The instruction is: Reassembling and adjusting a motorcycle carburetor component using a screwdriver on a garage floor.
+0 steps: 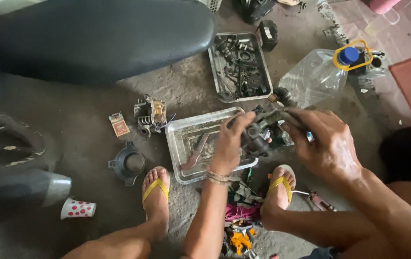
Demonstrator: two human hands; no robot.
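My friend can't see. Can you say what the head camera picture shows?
Two bare hands, left hand and right hand, hold a greasy dark metal engine part above a shallow silver metal tray on a dirty concrete floor, between feet in yellow flip-flops.

Both hands meet over a shallow metal tray (179,139) on the concrete floor. The left hand (229,141) grips a dark, greasy carburettor-like part (256,134) from the left, while the right hand (328,144) closes on it from the right, fingers on its upper end. A pair of pliers (195,153) lies in the tray. Behind it a second tray (213,67) holds bolts and small engine parts (all oily). A clear plastic jug (311,76) with a blue cap lies just right of that. A small engine cylinder head (149,115) sits left of the near tray, a dotted paper cup (77,209) lower left.
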